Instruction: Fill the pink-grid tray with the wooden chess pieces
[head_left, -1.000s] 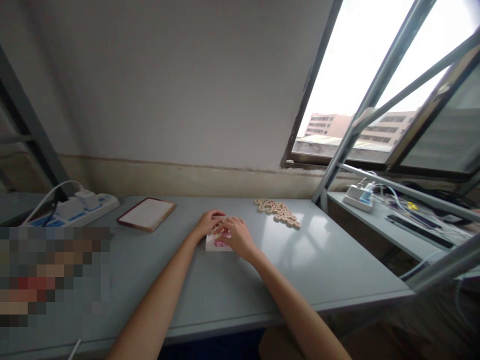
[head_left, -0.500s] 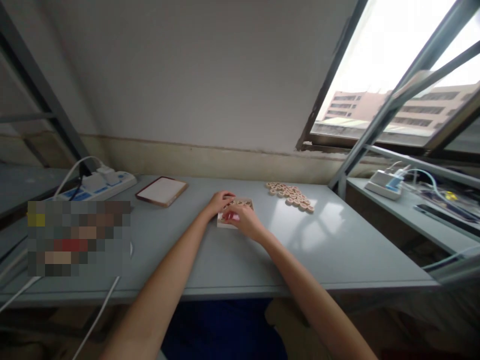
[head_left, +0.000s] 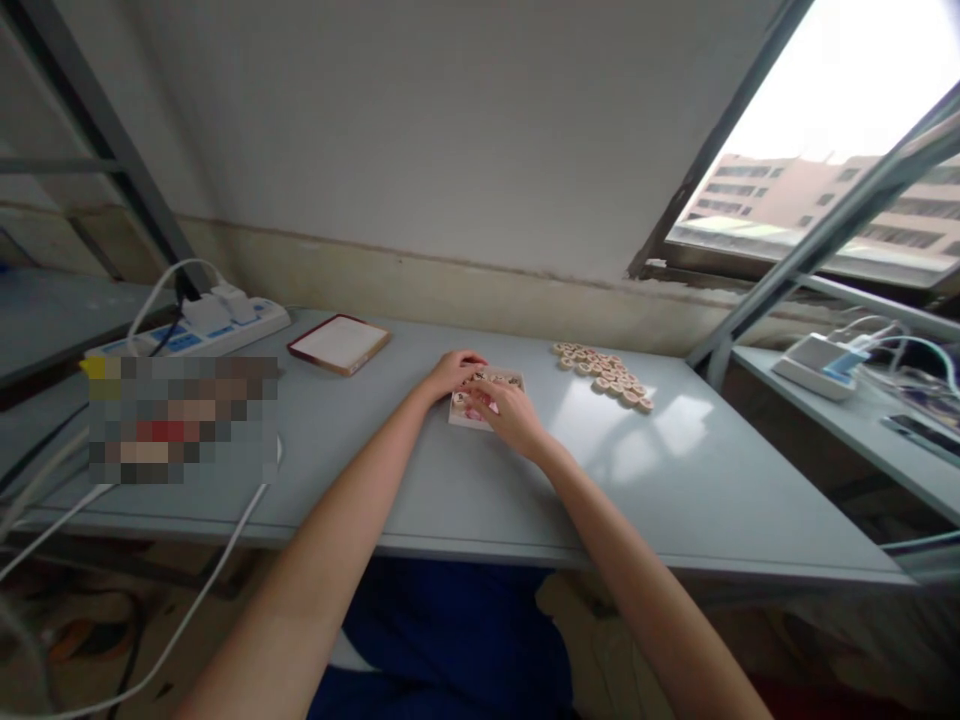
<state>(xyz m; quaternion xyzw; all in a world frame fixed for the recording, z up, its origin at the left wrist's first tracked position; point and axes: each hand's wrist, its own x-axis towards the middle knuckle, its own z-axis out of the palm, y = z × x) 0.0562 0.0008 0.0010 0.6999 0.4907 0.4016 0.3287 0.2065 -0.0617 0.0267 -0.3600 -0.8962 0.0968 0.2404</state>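
A small white tray (head_left: 465,418) with round wooden pieces in it lies in the middle of the grey table (head_left: 420,490). My left hand (head_left: 453,371) rests at its far left corner, fingers curled against the edge. My right hand (head_left: 507,411) lies over the tray's near right part, fingers bent down onto the pieces; whether it grips one is hidden. A loose heap of round wooden pieces (head_left: 604,365) lies farther back to the right.
A flat white board with a dark red rim (head_left: 339,343) lies at the back left. A white power strip (head_left: 196,328) with plugs and cables sits beyond it. A second desk at the right carries a charger (head_left: 816,363) and cables. A window frame slants overhead.
The view has tilted down and shifted left. My hands stay on the tray; the right hand has slid slightly toward its near right part.
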